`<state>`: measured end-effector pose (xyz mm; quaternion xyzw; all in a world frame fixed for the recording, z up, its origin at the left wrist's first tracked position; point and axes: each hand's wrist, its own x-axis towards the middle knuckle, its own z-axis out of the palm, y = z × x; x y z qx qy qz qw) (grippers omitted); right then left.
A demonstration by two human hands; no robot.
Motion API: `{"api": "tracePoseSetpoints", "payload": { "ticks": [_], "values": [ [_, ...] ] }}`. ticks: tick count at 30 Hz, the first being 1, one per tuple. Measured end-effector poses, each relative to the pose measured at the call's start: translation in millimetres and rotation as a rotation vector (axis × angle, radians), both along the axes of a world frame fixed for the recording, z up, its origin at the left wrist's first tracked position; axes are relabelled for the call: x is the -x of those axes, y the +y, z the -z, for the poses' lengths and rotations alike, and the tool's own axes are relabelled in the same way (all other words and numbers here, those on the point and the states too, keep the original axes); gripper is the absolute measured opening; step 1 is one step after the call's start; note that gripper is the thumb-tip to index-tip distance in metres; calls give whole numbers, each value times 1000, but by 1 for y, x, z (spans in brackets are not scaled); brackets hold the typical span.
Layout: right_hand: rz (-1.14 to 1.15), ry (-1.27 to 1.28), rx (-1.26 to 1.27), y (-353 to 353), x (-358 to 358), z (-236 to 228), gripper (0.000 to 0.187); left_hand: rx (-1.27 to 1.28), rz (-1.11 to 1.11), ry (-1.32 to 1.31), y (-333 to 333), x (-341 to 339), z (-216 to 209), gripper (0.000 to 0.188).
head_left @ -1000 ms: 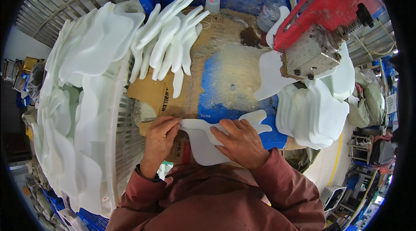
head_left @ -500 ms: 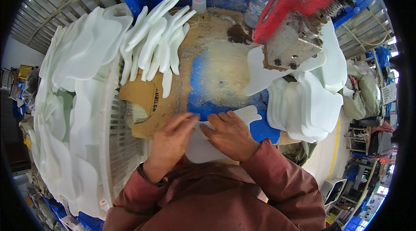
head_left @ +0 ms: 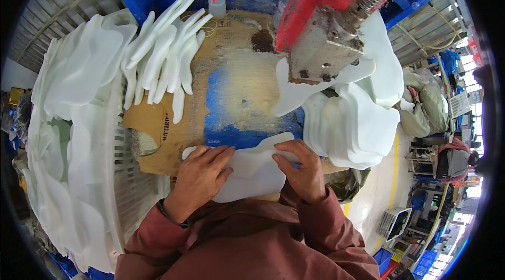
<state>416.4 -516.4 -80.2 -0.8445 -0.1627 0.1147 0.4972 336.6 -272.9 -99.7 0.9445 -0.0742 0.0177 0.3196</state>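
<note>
A curved white plastic piece (head_left: pixel 251 170) lies in front of me at the near edge of the worktop, with a wavy outline and a broad near part. My left hand (head_left: pixel 197 179) is closed on its left side, fingers over the top and the thumb toward the middle. At the right end, my right hand (head_left: pixel 304 170) pinches the same piece between thumb and fingers. Beyond it is a worn blue board (head_left: pixel 221 135) under whitish dust. Right of the board stands a stack of similar white pieces (head_left: pixel 355 127).
A red machine arm with a metal head (head_left: pixel 326 51) overhangs the right back, above a loose white piece (head_left: pixel 289 93). Narrow white strips (head_left: pixel 160 59) pile up at the left back, near a red-tipped bottle (head_left: pixel 216 2). A white slatted crate (head_left: pixel 118 169) full of white pieces stands left.
My hands have moved apart, from close together on the piece to its two sides. The piece now shows flatter and more fully between them. The whole view has shifted slightly.
</note>
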Motion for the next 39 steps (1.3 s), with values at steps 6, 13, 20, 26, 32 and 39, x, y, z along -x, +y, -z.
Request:
{"api": "tracePoseSetpoints", "payload": {
  "ticks": [6, 13, 20, 26, 32, 39],
  "values": [
    [34, -215, 22, 10, -8, 15, 17, -78, -30, -53, -4, 1, 9, 51],
    [4, -261, 143, 7, -12, 36, 19, -66, -95, -99, -12, 3, 13, 48],
    [-34, -329, 180, 12, -15, 44, 26, -77, -100, -88, -12, 2, 11, 49],
    [-97, -383, 227, 15, -18, 46, 34, -77, -101, -78, -13, 2, 12, 47],
    [-101, -374, 293, 17, -17, 46, 40, -82, -129, -102, -17, 6, 0, 42],
    [63, -218, 224, 6, -11, 38, 40, 10, 30, -65, -63, -16, 10, 30]
  ]
}}
